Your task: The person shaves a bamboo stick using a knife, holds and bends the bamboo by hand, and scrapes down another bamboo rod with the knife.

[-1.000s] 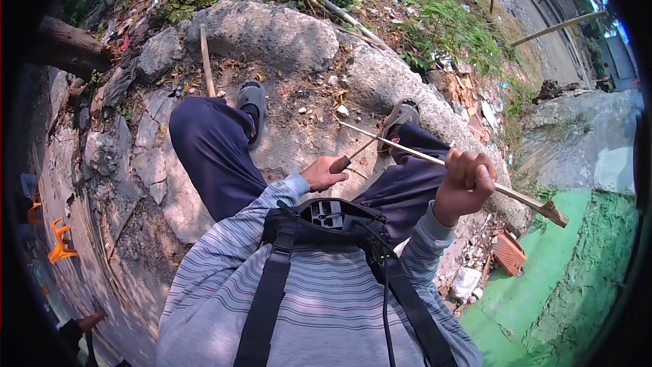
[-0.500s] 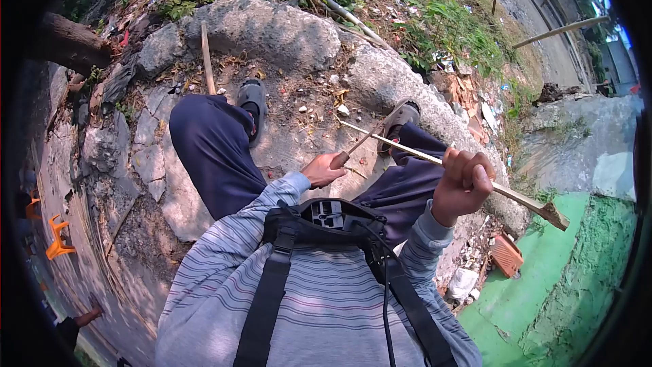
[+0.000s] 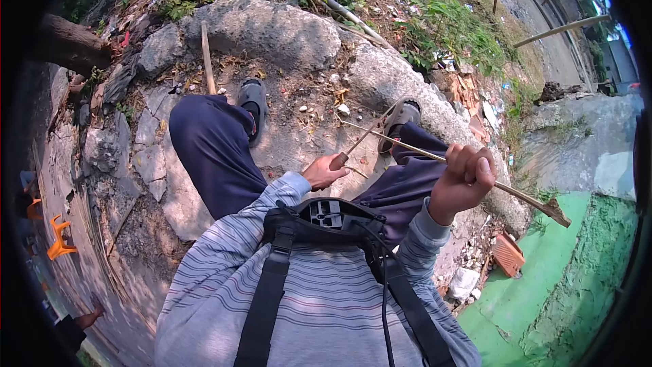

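I am using the black pouch (image 3: pixel 280 221) at my waist as the reference point. I am holding a slender stick (image 3: pixel 530 200) slantwise beyond the pouch, its thin end pointing forward and its thicker end reaching far to the pouch's right. My right hand (image 3: pixel 464 183) is clasping the stick in a fist, to the right of the pouch. My left hand (image 3: pixel 322 172), just beyond the pouch, is wrapping its fingers around a handled tool (image 3: pixel 338 162). The tool's narrow shaft, apparently a blade, is crossing the stick; I cannot tell whether they are touching.

Hazards, in order outward:

1. Slip. If an edge is meeting the stick at a poor angle, it could be skidding toward my right fist.

2. Rotation. One hand is bearing the stick while both ends are overhanging; a loose grasp could be letting it twist.

3. Breakage. I am seeing no clear support under the thin end, so heavy pressure could be snapping it.

4. Leg contact. My right trouser leg (image 3: pixel 397 187) is lying beneath the stick, and my right shoe (image 3: pixel 403 119) is resting beyond the pouch, rightward, near the tool's tip. An overlong stroke could be catching either.

5. Snagging. A cable (image 3: pixel 387 299) is running from the pouch's right side toward my chest; a wide elbow swing could be hooking it.
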`<state>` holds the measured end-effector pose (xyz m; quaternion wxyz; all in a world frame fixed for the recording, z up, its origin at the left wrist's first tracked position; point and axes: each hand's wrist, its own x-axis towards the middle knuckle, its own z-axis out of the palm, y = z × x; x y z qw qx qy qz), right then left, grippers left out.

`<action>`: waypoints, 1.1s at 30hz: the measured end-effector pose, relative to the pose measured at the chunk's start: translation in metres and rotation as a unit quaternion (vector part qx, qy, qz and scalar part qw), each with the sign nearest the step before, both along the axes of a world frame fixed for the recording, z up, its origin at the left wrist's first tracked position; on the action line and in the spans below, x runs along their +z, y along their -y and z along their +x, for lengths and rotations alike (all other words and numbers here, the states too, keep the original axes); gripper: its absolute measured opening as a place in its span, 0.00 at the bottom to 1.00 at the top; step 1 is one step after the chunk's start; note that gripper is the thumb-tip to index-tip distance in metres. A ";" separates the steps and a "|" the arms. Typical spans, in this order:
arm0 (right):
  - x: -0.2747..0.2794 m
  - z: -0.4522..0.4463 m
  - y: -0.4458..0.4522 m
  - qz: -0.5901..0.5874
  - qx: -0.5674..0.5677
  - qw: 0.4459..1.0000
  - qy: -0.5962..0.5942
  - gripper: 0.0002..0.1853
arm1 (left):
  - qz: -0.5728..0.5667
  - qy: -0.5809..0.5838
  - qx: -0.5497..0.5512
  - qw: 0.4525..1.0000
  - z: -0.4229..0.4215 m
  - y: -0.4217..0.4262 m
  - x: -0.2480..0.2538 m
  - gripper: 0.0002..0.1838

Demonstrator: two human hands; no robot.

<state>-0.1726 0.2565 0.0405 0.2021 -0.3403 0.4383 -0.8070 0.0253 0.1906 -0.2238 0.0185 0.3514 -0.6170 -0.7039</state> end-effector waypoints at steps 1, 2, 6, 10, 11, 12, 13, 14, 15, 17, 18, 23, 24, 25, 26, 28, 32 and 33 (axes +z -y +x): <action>-0.001 0.000 -0.001 -0.003 -0.004 1.000 0.007 0.18 | -0.002 0.011 0.008 1.000 0.001 -0.001 -0.004 0.20; -0.001 0.000 -0.001 -0.004 -0.003 1.000 0.007 0.18 | -0.003 0.011 0.010 1.000 0.002 -0.003 -0.008 0.20; -0.002 0.002 -0.003 -0.003 -0.020 1.000 0.004 0.18 | -0.135 -0.074 0.002 0.988 -0.001 -0.007 -0.011 0.21; -0.003 0.002 -0.002 -0.001 -0.036 0.999 0.002 0.18 | -0.075 -0.093 -0.025 0.993 -0.003 -0.006 0.000 0.22; -0.002 0.001 -0.002 -0.002 -0.036 0.999 0.002 0.18 | -0.076 -0.093 -0.024 0.992 -0.004 -0.005 0.003 0.22; -0.002 -0.001 -0.003 -0.006 -0.034 0.999 0.008 0.18 | -0.014 -0.055 -0.018 0.998 -0.004 -0.005 0.003 0.21; -0.002 -0.002 -0.003 -0.009 -0.032 0.999 0.014 0.18 | 0.049 -0.017 -0.011 0.999 -0.004 -0.005 0.004 0.21; -0.001 -0.002 -0.003 -0.009 -0.031 0.999 0.014 0.18 | 0.049 -0.017 -0.010 0.999 -0.003 -0.003 0.001 0.21; -0.002 -0.002 -0.003 -0.018 -0.035 0.999 0.022 0.18 | 0.047 -0.025 -0.009 0.999 -0.004 0.000 -0.006 0.21; -0.002 0.000 -0.005 -0.024 -0.039 0.998 0.031 0.17 | 0.033 -0.028 -0.006 0.999 -0.005 0.002 -0.018 0.21; -0.002 0.002 -0.005 -0.025 -0.040 0.999 0.025 0.17 | 0.034 -0.028 -0.007 0.999 -0.005 0.002 -0.019 0.21; -0.006 0.006 -0.010 -0.037 -0.015 0.999 0.016 0.17 | 0.152 -0.040 -0.001 0.988 -0.003 0.006 -0.008 0.21; -0.006 0.005 -0.011 -0.029 0.004 1.000 -0.005 0.17 | 0.203 -0.042 -0.003 0.978 -0.003 0.008 -0.012 0.20; -0.006 0.005 -0.013 -0.020 0.025 0.999 -0.026 0.17 | 0.204 -0.042 -0.002 0.978 -0.004 0.009 -0.017 0.20; -0.006 0.004 -0.014 -0.020 0.027 0.999 -0.027 0.17 | 0.193 -0.029 -0.010 0.981 -0.004 0.011 -0.021 0.21; -0.006 0.003 -0.017 -0.031 0.008 0.999 0.015 0.17 | 0.183 -0.017 -0.015 0.983 -0.006 0.014 -0.024 0.21; -0.007 0.000 -0.018 -0.035 -0.014 0.999 0.030 0.17 | 0.081 0.010 -0.024 0.996 -0.008 0.011 -0.033 0.22; -0.007 -0.001 -0.018 -0.035 -0.018 0.999 0.029 0.17 | 0.036 0.015 -0.016 0.999 -0.009 0.010 -0.034 0.22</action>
